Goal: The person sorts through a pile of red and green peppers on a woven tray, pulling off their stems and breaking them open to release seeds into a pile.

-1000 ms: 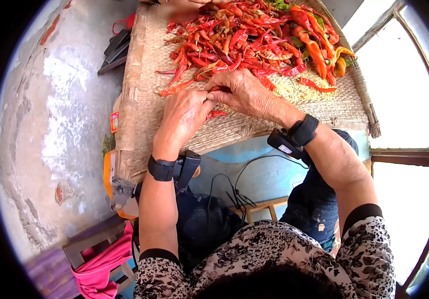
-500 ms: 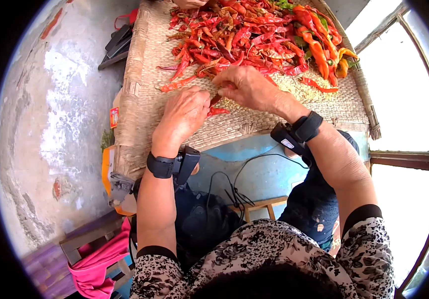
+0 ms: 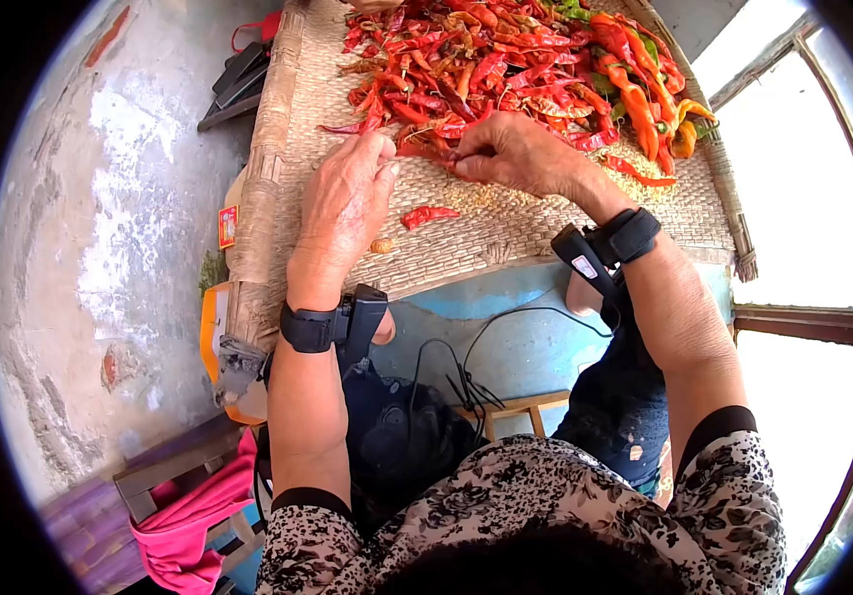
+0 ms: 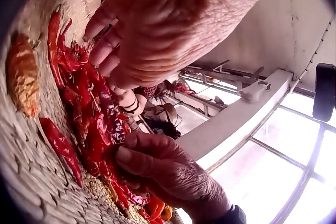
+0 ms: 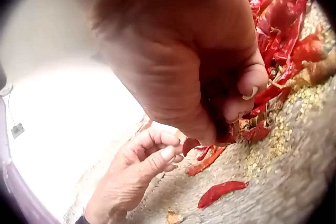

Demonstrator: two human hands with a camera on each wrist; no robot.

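Observation:
At the near edge of a heap of red peppers (image 3: 506, 79), my right hand (image 3: 526, 159) pinches a dark red pepper (image 5: 190, 146) between thumb and fingers, which partly hide it. My left hand (image 3: 345, 203) is to its left, above the woven mat (image 3: 486, 238); its fingers (image 4: 107, 50) are loosely bent with no pepper visible in them. In the right wrist view the left fingertips are close to the pepper's end; contact is unclear. A single red pepper (image 3: 429, 216) lies on the mat between the hands, with a small tan-orange piece (image 3: 381, 246) nearer me.
Pale seeds (image 3: 635, 183) are scattered by the heap. Larger orange-red peppers (image 3: 635, 99) lie at the right. Part of another person's hand (image 3: 375, 5) shows at the top edge. A wall (image 3: 139, 248) stands left, windows (image 3: 813, 169) right; a cable (image 3: 466, 382) hangs below.
The hands have parted. My left hand has shifted left and forward, uncovering the single pepper and tan piece; my right has moved slightly right.

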